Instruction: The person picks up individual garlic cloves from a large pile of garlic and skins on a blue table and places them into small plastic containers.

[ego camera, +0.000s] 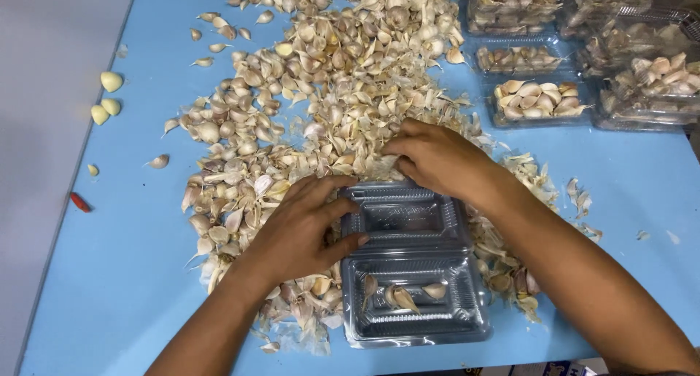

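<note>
Open clear clamshell tray (412, 274) is laid on the blue table (109, 274), at the near edge of the garlic clove pile (321, 92). A few cloves (399, 296) are seen in its near half; far half is bare. Left hand (302, 234) is spread flat against the tray's left rim, nothing held. Right hand (437, 157) is curled into the pile just beyond the tray; grasp can't be told. Filled trays (539, 99) are stacked far right.

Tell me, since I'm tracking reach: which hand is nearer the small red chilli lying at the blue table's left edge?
Left. The left hand rests on the open clear plastic clamshell tray, to the right of the red chilli; the right hand sits farther right, in the garlic clove pile.
</note>
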